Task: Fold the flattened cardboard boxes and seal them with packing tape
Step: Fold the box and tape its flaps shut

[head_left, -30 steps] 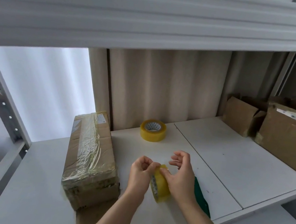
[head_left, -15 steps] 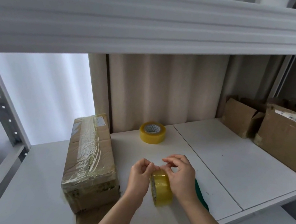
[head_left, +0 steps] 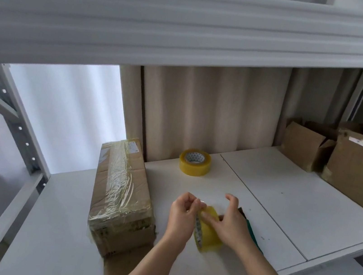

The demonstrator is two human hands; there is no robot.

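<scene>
Landmark: the sealed box (head_left: 122, 195), a long cardboard carton wrapped in clear tape, lies lengthwise on the white shelf (head_left: 284, 201).
Held tape roll: a yellow roll of packing tape (head_left: 208, 233) stands on edge just right of the sealed box, between both hands, low over the shelf; whether it touches the shelf cannot be told.
Left hand: the left hand (head_left: 182, 216) is curled, its fingertips pinching at the upper rim of the held roll, apparently at the tape's loose end; grip closed on the roll.
Right hand: the right hand (head_left: 230, 228) lies against the roll's far side with its thumb across the outer face, other fingers raised and bent; grip holding the roll.
Spare roll: a second yellow tape roll (head_left: 194, 162) lies flat on the shelf, beyond the hands and right of the sealed box's far end.
Flat cardboard: a brown cardboard piece (head_left: 118, 267) projects from under the sealed box's near end.
Green item: a dark green object (head_left: 253, 232) shows behind the right hand; its kind cannot be told.
Far boxes: two brown cartons (head_left: 350, 161) stand well right of the sealed box, at the shelf's back.
</scene>
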